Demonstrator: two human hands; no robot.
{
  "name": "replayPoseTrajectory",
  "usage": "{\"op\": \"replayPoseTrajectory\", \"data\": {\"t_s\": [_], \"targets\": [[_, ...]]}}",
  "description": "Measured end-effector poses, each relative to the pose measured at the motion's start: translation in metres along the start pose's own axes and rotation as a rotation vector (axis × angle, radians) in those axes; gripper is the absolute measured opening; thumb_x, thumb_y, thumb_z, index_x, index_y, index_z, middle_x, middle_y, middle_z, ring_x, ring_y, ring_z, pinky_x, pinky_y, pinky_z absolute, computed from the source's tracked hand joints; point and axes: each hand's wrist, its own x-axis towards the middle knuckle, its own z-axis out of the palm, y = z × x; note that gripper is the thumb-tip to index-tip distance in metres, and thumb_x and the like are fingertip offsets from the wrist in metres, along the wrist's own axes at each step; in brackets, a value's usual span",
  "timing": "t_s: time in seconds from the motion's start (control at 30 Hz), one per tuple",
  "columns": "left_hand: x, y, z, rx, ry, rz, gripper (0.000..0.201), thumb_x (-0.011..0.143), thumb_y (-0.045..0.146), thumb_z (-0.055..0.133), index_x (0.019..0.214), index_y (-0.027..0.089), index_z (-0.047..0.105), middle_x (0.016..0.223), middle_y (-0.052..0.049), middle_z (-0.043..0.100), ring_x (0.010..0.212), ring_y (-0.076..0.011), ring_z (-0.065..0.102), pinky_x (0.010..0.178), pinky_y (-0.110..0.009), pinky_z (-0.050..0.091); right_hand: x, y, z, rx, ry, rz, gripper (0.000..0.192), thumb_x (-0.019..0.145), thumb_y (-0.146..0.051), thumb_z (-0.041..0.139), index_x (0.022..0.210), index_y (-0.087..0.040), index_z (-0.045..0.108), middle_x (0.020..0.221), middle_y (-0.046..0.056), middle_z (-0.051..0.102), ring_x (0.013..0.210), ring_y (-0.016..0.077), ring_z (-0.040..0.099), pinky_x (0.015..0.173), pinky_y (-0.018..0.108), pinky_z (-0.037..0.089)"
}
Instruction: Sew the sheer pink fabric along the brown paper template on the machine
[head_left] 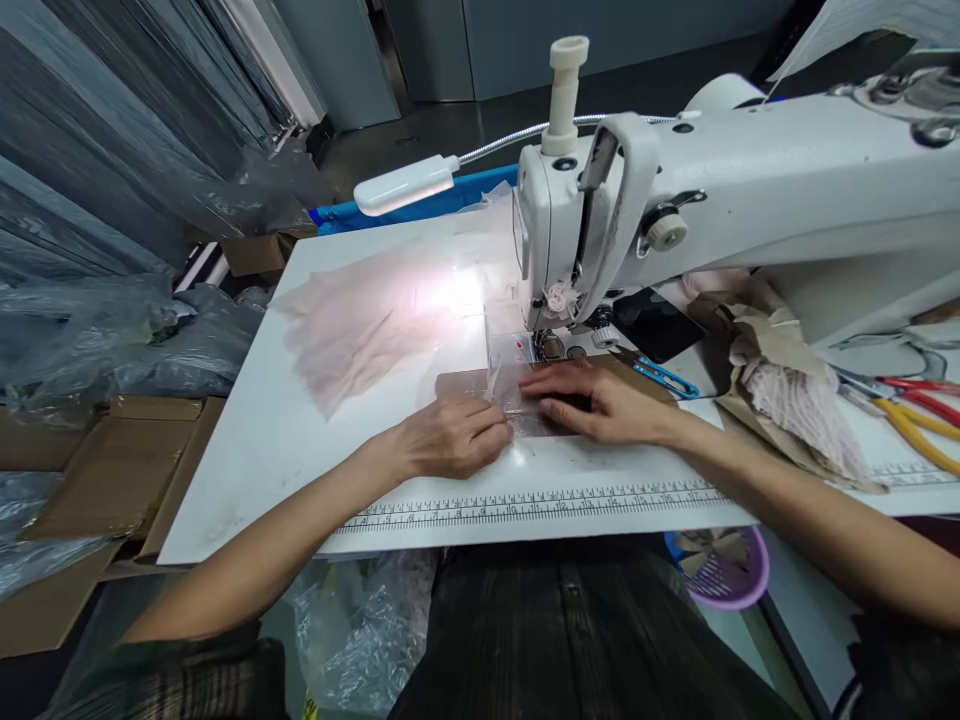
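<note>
My left hand [450, 438] rests knuckles-up on the white sewing table [262, 440], fingertips pinching the edge of a small brown fabric piece [461, 383]. My right hand [592, 400] lies flat on the same piece, fingers pointing left, just in front of the presser foot [551, 345] of the white sewing machine [720, 200]. A clear plastic guide [499, 355] stands beside the needle. Both hands press the fabric down on the table.
Pale pink sheer fabric [352, 325] lies spread to the left under a gooseneck lamp [394, 185]. Blue thread snips [664, 378], red and yellow scissors [919, 415] and bundled cloth [795, 400] lie to the right. A printed ruler [540, 505] runs along the front edge. Cardboard boxes [105, 470] and plastic bags sit left.
</note>
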Motion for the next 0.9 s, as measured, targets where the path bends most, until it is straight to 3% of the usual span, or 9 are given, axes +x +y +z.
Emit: {"op": "replayPoseTrajectory", "data": {"t_s": [0.1, 0.17, 0.3, 0.43, 0.53, 0.7, 0.9], "targets": [[0.006, -0.004, 0.007, -0.05, 0.013, -0.032, 0.015, 0.093, 0.022, 0.052, 0.087, 0.013, 0.063, 0.079, -0.005, 0.066, 0.07, -0.0143, 0.06, 0.063, -0.027, 0.05, 0.002, 0.005, -0.01, 0.038, 0.112, 0.096, 0.028, 0.095, -0.029, 0.051, 0.116, -0.023, 0.068, 0.118, 0.006, 0.068, 0.109, 0.0226, 0.063, 0.096, 0.038, 0.05], [0.007, -0.005, 0.008, -0.062, 0.032, -0.057, 0.014, 0.093, 0.022, 0.053, 0.085, 0.015, 0.063, 0.082, -0.005, 0.066, 0.071, -0.0135, 0.06, 0.063, -0.027, 0.05, 0.002, 0.01, -0.012, -0.014, 0.126, 0.083, 0.028, 0.095, -0.027, 0.049, 0.115, -0.021, 0.068, 0.112, 0.007, 0.068, 0.103, 0.0227, 0.064, 0.092, 0.038, 0.052], [0.006, 0.001, 0.004, -0.013, 0.111, -0.096, 0.015, 0.093, 0.025, 0.058, 0.082, 0.016, 0.063, 0.082, -0.003, 0.067, 0.067, -0.0128, 0.059, 0.061, -0.028, 0.048, 0.002, 0.016, -0.005, -0.261, 0.027, -0.059, 0.033, 0.096, -0.029, 0.047, 0.124, -0.021, 0.064, 0.115, 0.012, 0.061, 0.103, 0.0256, 0.059, 0.089, 0.043, 0.052], [0.011, 0.018, 0.003, -0.007, 0.153, -0.061, 0.013, 0.092, 0.022, 0.061, 0.081, 0.014, 0.063, 0.093, -0.007, 0.071, 0.084, -0.0173, 0.065, 0.075, -0.032, 0.056, 0.005, 0.014, 0.002, -0.508, -0.045, -0.042, 0.037, 0.097, -0.033, 0.048, 0.129, -0.02, 0.06, 0.114, 0.016, 0.055, 0.099, 0.0291, 0.056, 0.082, 0.046, 0.052], [0.011, 0.026, 0.006, 0.049, 0.135, -0.04, 0.014, 0.093, 0.022, 0.059, 0.085, 0.012, 0.064, 0.102, -0.012, 0.071, 0.092, -0.0207, 0.068, 0.083, -0.036, 0.058, 0.006, 0.014, -0.001, -0.447, -0.039, -0.014, 0.032, 0.098, -0.034, 0.047, 0.124, -0.021, 0.061, 0.113, 0.014, 0.056, 0.1, 0.0288, 0.056, 0.085, 0.046, 0.052], [0.005, 0.022, 0.007, 0.126, 0.129, -0.046, 0.016, 0.096, 0.026, 0.056, 0.094, 0.013, 0.065, 0.101, -0.009, 0.073, 0.087, -0.0176, 0.071, 0.073, -0.028, 0.061, 0.003, 0.021, -0.007, -0.231, 0.037, -0.008, 0.036, 0.101, -0.028, 0.039, 0.133, -0.022, 0.054, 0.114, 0.011, 0.059, 0.102, 0.024, 0.059, 0.091, 0.041, 0.051], [0.003, 0.015, 0.004, -0.008, 0.106, -0.093, 0.011, 0.092, 0.017, 0.056, 0.093, 0.012, 0.066, 0.108, -0.01, 0.071, 0.095, -0.0201, 0.069, 0.082, -0.036, 0.06, 0.004, 0.019, 0.001, -0.466, -0.016, -0.053, 0.042, 0.1, -0.036, 0.041, 0.139, -0.023, 0.052, 0.115, 0.014, 0.053, 0.098, 0.0268, 0.056, 0.082, 0.044, 0.053]]}}
